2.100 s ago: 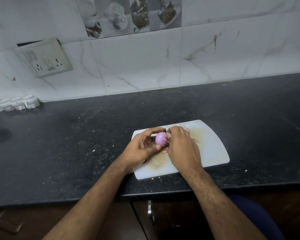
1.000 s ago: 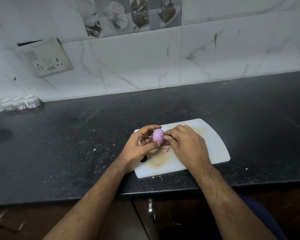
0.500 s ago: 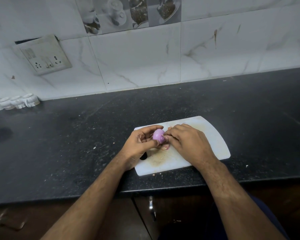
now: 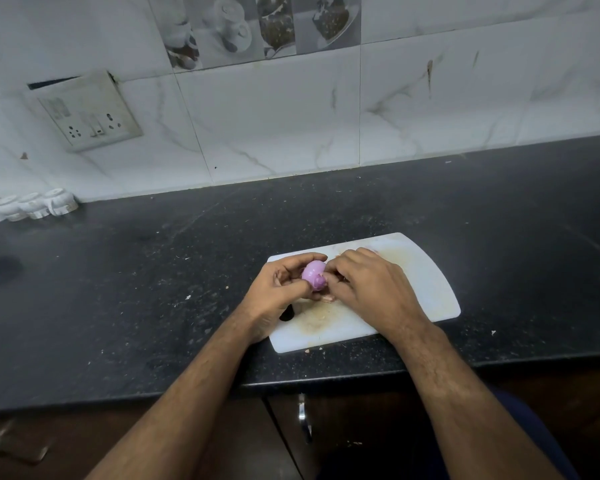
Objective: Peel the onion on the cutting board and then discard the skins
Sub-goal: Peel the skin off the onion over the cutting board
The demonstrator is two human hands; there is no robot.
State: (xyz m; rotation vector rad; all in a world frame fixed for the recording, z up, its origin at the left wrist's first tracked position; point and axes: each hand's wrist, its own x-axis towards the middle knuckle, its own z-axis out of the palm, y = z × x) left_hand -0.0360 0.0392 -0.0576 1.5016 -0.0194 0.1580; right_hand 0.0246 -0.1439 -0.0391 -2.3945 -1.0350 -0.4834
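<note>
A small purple onion (image 4: 313,274) sits just above the white cutting board (image 4: 426,292), mostly bare of skin. My left hand (image 4: 278,289) grips it from the left with fingers and thumb curled round it. From the right, my right hand (image 4: 371,289) pinches at the onion's side with its fingertips; what they hold is hidden behind the knuckles. A few pinkish skin scraps (image 4: 328,298) lie on the board under the hands.
The board lies on a black stone counter (image 4: 153,289) near its front edge. Small white containers (image 4: 32,206) stand at the far left by the tiled wall. A socket plate (image 4: 87,114) is on the wall. Cupboard doors with a metal handle (image 4: 303,420) are below.
Both hands stay on the onion and have turned it slightly. The view has shifted a little; the board and scraps lie where they were.
</note>
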